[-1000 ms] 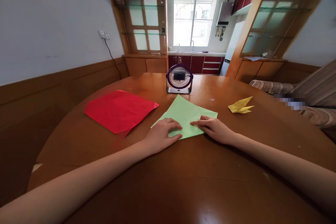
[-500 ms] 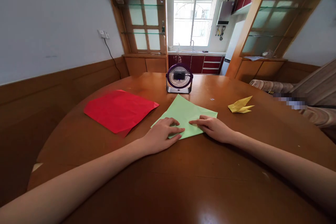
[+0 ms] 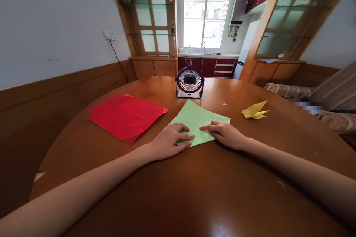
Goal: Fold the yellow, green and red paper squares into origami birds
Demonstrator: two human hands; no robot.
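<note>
A light green paper sheet [image 3: 197, 116] lies flat on the round wooden table [image 3: 194, 192], one corner pointing away from me. My left hand [image 3: 168, 141] rests on its near left edge, fingers curled and pressing down. My right hand [image 3: 226, 135] lies on its near right part, with the fingertips pointing left toward the other hand. Both hands press the sheet against the table; neither lifts it.
A red paper sheet [image 3: 126, 115] lies to the left. A small purple desk fan [image 3: 190, 82] stands just beyond the green sheet. A folded yellow paper figure [image 3: 255, 111] sits at the right. A striped sofa [image 3: 319, 107] borders the table's right side.
Both hands have crept slightly left and away from me along the green sheet's near edge. The sheet itself stays where it was.
</note>
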